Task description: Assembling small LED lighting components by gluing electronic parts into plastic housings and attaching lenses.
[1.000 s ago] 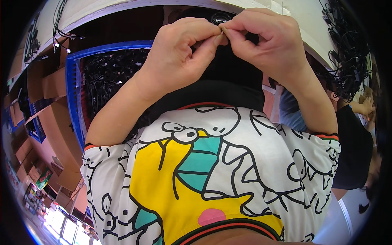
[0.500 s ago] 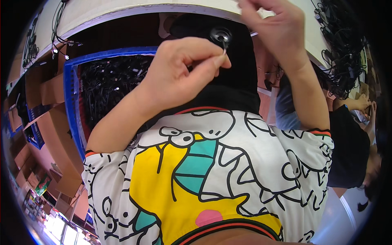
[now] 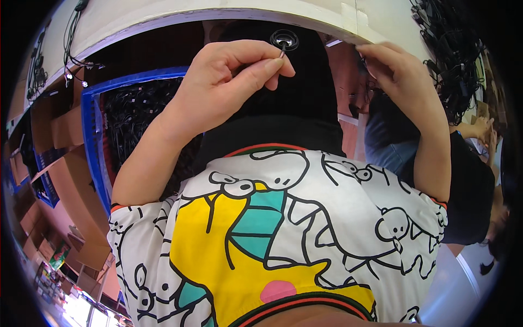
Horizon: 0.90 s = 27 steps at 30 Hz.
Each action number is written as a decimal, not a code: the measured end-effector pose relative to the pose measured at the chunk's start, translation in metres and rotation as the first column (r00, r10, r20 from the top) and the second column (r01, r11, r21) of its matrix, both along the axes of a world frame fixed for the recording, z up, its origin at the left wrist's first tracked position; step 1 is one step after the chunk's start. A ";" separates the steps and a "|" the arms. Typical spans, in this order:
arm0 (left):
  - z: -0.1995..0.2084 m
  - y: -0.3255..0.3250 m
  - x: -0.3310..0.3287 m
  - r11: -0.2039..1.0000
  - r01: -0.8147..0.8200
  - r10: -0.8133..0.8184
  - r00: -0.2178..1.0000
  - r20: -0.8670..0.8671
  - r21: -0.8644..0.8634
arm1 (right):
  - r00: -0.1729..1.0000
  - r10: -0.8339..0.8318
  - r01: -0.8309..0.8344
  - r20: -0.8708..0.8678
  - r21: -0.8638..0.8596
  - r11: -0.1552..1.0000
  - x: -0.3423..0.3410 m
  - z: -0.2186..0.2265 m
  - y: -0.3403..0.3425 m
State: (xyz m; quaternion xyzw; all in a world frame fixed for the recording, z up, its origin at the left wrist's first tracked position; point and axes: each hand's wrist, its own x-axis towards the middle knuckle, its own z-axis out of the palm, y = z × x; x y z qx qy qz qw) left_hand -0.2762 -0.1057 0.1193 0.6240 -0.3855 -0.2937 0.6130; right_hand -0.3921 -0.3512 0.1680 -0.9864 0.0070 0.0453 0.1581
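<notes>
Over my lap, in front of the pale table edge, my left hand (image 3: 231,76) is closed, thumb and fingertips pinched together. Held in that pinch is a thin stem below a small round coil of black cable (image 3: 285,39), which has a shiny part at its middle. To the right my right hand (image 3: 403,71) is apart from it, close to the table's edge. Its fingers are bent loosely and spread a little, slightly blurred. Nothing held shows between them.
A blue crate (image 3: 90,125) full of black cables stands at my left. Cables hang over the table (image 3: 218,15) at the far left, and a thick black bundle (image 3: 449,60) hangs at the right. Cardboard boxes (image 3: 81,191) are beyond the crate. A co-worker (image 3: 468,191) sits at the right.
My right hand has come down and rightward from above the table edge. The left hand has shifted slightly left and up, still pinching the coiled cable.
</notes>
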 end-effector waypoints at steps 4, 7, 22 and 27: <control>0.012 0.001 -0.005 0.991 0.101 -0.101 0.995 -0.005 0.084 | 0.870 0.326 -0.401 0.370 0.145 0.905 0.031 0.015 0.044; 0.020 0.004 -0.007 0.992 0.101 -0.098 0.994 -0.043 0.081 | 0.790 0.402 -0.544 0.463 0.229 0.807 0.050 0.006 0.059; 0.021 0.018 0.012 0.974 -0.070 0.067 0.998 0.021 0.217 | 0.914 0.310 -0.406 0.262 0.551 0.730 0.082 -0.002 0.067; 0.014 -0.010 0.021 0.997 0.028 -0.027 1.000 -0.016 0.079 | 0.834 0.369 -0.472 0.409 0.184 0.862 0.063 0.017 0.049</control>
